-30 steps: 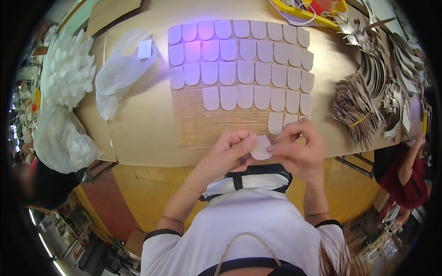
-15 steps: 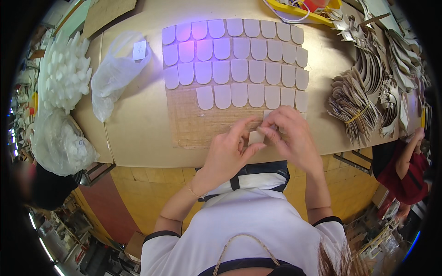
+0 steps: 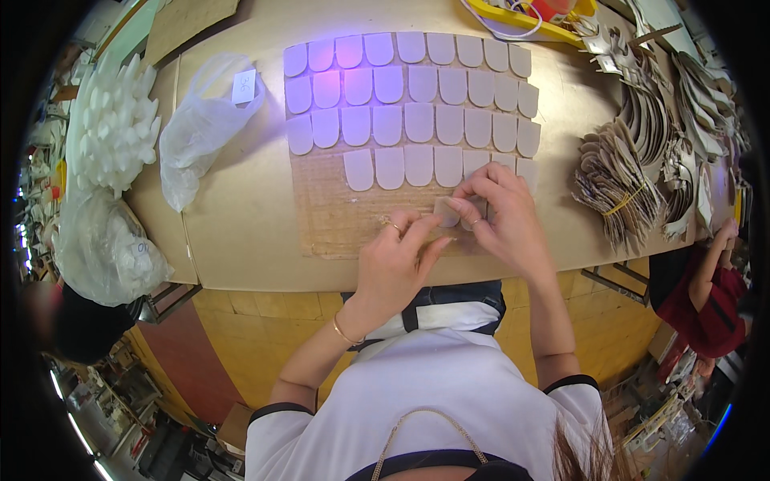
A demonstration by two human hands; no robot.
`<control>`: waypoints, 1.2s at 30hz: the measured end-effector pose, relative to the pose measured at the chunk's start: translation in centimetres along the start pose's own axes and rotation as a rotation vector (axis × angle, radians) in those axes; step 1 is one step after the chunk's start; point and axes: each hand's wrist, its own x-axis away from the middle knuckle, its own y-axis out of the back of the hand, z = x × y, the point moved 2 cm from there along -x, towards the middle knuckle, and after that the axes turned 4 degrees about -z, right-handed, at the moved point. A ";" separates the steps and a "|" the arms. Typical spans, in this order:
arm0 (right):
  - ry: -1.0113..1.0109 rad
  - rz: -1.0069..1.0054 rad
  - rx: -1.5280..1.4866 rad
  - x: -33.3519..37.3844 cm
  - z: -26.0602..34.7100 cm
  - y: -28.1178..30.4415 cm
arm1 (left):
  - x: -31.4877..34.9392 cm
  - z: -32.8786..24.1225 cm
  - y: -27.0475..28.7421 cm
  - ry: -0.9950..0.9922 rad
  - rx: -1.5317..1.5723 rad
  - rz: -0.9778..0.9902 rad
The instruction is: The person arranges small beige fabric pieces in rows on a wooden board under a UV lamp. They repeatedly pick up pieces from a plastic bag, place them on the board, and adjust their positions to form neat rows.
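A pale U-shaped piece [image 3: 446,213] lies low over the brown board [image 3: 329,212], just below the bottom row. My right hand [image 3: 505,220] grips its upper right edge between thumb and fingers. To the left of it, my left hand [image 3: 391,264] has thumb and index finger apart and holds nothing. Its index fingertip is close to the piece; whether they touch I cannot tell. Above the hands, matching rounded pieces [image 3: 419,123] lie in neat rows, curved ends toward me. Under my right hand, part of the board and perhaps another piece are hidden.
At left are a clear plastic bag [image 3: 196,148] with a white tag, a pile of white rounded items [image 3: 112,128] and another bag [image 3: 112,256]. Banded bundles of curved pieces [image 3: 613,180] lie at right. A yellow tray [image 3: 533,24] sits at the far edge. People are on both sides.
The piece has gone from between both hands to down near the board, in my right hand. My left hand has drawn back slightly and its fingers have parted.
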 end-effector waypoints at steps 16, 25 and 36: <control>-0.080 0.122 0.052 -0.4 0.0 -0.2 | 1.2 0.5 -0.7 -0.080 -0.058 -0.012; 0.005 -0.035 0.197 0.1 -0.1 -1.8 | 1.0 0.3 -1.4 -0.074 -0.193 0.047; -0.169 0.064 -0.361 1.6 2.3 -1.3 | -1.2 2.1 2.0 0.634 1.388 -0.187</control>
